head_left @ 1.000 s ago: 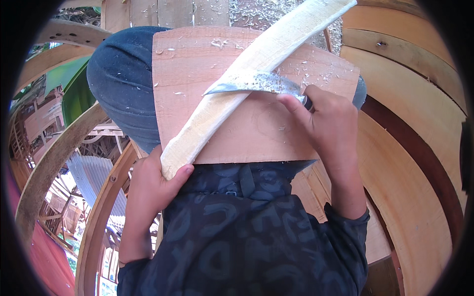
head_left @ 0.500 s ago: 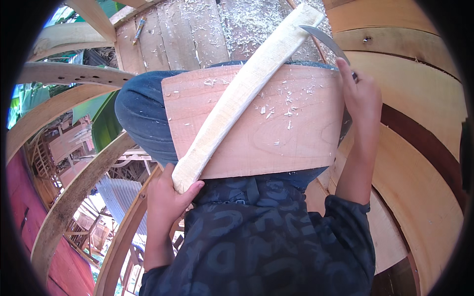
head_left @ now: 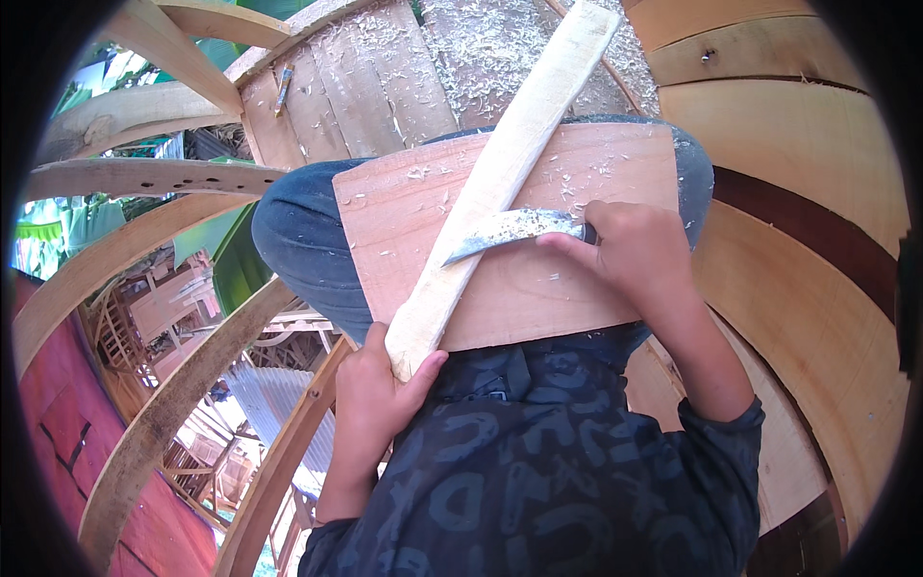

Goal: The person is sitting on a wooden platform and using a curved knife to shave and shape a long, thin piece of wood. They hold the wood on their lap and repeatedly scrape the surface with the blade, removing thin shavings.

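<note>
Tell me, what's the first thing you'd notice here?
The long pale wooden strip slanting across the reddish board on the person's lap, in the middle. The right hand presses a curved knife blade against it, while the left hand grips its lower end. Shavings litter the planks above.

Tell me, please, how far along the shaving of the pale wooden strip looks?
Done: shavings litter the floor planks and the flat board. In hand: the left hand grips the pale strip at its near end; the right hand holds the curved blade on its edge. How much remains cannot be told.
</note>
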Motion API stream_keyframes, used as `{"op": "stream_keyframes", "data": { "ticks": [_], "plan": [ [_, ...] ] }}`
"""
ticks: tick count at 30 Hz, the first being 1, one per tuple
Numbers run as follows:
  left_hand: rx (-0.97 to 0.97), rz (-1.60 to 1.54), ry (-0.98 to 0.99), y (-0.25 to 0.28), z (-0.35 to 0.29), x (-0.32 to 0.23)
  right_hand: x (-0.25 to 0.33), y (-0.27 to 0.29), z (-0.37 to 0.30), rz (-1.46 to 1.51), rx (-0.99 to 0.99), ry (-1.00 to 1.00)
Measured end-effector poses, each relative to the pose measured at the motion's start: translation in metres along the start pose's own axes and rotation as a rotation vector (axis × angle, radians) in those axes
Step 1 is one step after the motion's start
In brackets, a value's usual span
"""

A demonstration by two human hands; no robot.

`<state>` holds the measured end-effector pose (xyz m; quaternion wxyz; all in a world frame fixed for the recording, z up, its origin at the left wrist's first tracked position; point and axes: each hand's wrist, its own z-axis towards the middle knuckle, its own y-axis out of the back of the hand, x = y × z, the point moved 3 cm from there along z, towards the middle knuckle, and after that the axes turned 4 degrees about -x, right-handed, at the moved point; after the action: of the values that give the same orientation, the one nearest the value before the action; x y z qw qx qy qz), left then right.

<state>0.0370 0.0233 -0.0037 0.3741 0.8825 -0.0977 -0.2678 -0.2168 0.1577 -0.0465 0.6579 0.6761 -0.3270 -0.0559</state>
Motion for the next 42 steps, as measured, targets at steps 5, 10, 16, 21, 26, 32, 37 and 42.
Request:
{"op": "stream_keyframes", "data": {
  "ticks": [5,10,16,21,26,32,37,42],
  "plan": [
    [-0.039,0.003,-0.036,-0.002,-0.005,0.005,-0.02,0.011,0.009,-0.095,-0.079,-0.223],
    [0.007,-0.007,-0.009,-0.008,-0.015,0.022,-0.059,0.048,0.022,-0.104,-0.018,-0.527],
    [0.005,-0.039,0.005,-0.005,-0.013,0.016,-0.001,0.009,0.009,-0.108,-0.015,-0.076],
    [0.045,-0.062,0.039,0.004,-0.01,0.016,-0.089,0.056,0.04,0.022,-0.093,-0.651],
    [0.012,-0.132,-0.003,0.015,-0.002,0.017,-0.059,0.038,0.031,0.391,-0.263,-0.455],
    [-0.023,0.02,-0.284,0.039,0.019,0.002,-0.053,0.021,0.032,1.22,-0.564,-0.613],
    [-0.123,0.161,-0.553,0.028,0.032,-0.006,-0.061,0.016,0.026,1.603,-0.398,-0.704],
    [-0.144,0.259,-0.573,0.043,0.034,-0.035,-0.071,0.016,0.012,1.39,-0.264,-0.603]
  ]
}}
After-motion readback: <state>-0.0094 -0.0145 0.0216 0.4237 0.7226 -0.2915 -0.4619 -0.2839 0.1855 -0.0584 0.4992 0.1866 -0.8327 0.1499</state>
